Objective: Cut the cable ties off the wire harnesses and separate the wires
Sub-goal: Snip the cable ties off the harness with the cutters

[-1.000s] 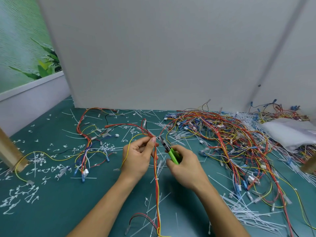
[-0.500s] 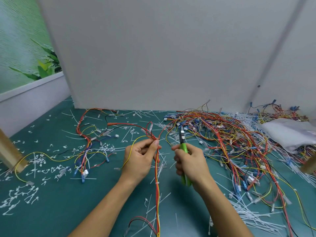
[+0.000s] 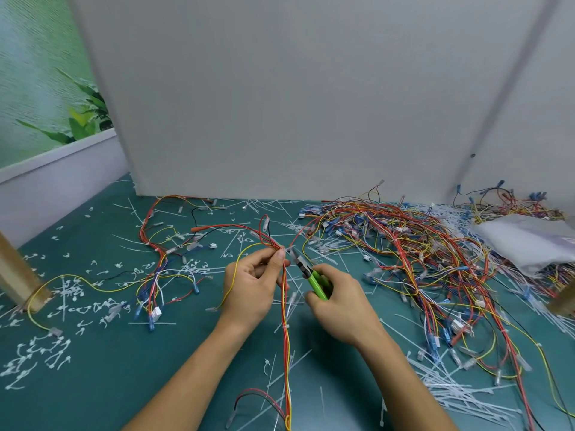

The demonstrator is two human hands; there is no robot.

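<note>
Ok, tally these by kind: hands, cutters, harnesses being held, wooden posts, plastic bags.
Hands: 2, left hand and right hand
Cutters: 1
Held harness: 1
Wooden posts: 2
Plastic bag: 1
Total: 7

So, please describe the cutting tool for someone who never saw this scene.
On the teal table, find the right hand near the middle. It grips cutters pointing at the wire harness in the left hand. Only they have bright green handles.
</note>
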